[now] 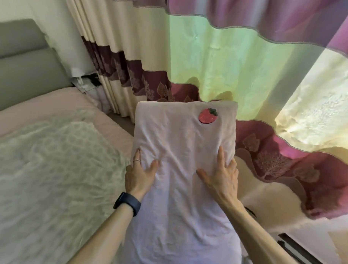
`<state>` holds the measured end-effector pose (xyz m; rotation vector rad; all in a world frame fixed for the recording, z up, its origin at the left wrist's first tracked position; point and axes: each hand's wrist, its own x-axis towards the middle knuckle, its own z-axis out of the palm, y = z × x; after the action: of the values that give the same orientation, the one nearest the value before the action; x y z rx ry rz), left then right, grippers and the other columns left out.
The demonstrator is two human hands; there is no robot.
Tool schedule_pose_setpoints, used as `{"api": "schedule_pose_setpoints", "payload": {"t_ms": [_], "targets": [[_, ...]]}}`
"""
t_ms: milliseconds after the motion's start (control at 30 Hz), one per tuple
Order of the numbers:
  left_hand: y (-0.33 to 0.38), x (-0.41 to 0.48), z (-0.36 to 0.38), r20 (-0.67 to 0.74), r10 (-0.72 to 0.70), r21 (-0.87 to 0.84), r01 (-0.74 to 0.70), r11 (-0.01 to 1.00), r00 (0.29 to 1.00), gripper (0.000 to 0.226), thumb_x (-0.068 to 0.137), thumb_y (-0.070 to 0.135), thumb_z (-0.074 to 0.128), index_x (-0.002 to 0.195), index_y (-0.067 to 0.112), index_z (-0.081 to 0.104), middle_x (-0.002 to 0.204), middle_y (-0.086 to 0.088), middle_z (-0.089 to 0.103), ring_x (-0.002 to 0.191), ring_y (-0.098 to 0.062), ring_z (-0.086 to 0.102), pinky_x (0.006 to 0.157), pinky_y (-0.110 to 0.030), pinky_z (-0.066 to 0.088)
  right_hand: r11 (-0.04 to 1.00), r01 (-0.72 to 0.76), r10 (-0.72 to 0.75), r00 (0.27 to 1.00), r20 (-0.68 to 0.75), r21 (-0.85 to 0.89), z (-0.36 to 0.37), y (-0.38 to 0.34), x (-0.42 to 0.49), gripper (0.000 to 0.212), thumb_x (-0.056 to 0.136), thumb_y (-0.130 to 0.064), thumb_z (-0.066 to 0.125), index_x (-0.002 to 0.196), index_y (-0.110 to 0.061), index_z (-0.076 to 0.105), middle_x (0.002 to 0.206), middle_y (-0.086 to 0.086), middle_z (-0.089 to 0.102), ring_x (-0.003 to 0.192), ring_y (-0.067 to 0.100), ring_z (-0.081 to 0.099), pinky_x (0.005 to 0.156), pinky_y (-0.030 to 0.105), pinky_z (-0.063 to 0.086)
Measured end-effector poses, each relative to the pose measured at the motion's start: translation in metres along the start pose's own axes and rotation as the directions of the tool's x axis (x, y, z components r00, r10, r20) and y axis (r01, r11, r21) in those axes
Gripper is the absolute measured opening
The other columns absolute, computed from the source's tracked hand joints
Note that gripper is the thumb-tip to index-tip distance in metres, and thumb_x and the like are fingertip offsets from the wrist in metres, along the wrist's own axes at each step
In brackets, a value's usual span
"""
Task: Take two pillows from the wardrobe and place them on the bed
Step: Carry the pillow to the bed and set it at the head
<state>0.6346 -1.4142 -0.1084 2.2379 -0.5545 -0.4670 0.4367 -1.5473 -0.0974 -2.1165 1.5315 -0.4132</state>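
A pale pink pillow point(180, 151) with a red strawberry patch near its far right corner is held lengthwise in front of me, above the floor beside the bed. My left hand point(140, 175) grips its left edge, thumb on top; a dark watch sits on that wrist. My right hand point(223, 177) holds the right edge with its fingers spread over the cover. The bed point(49, 167) lies to the left, with a pink sheet and a pale patterned blanket. The wardrobe and any second pillow are out of view.
A grey padded headboard point(23, 67) stands at the far left. Long cream, purple and pink curtains point(221, 64) hang across the back and right. A cluttered bedside spot point(86, 83) sits between headboard and curtain. A narrow strip of floor point(122, 120) runs between bed and curtain.
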Motion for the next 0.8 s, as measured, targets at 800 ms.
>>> {"api": "schedule_pose_setpoints", "payload": {"t_ms": [800], "targets": [[0.137,0.196,0.140,-0.403,-0.628,-0.243,0.584,0.775,0.666,0.108,0.076,0.069,0.065,0.156,0.034,0.003,0.146,-0.022,0.031,0.128,-0.044,0.043,0.099,-0.047,0.045,0.763,0.646,-0.592,0.677,0.437,0.033,0.054,-0.094,0.411,0.103,0.079,-0.058,0.068,0.153,-0.040,-0.002,0.144,0.018,0.029,0.118,0.041,0.045,0.095,0.057,0.046]]}}
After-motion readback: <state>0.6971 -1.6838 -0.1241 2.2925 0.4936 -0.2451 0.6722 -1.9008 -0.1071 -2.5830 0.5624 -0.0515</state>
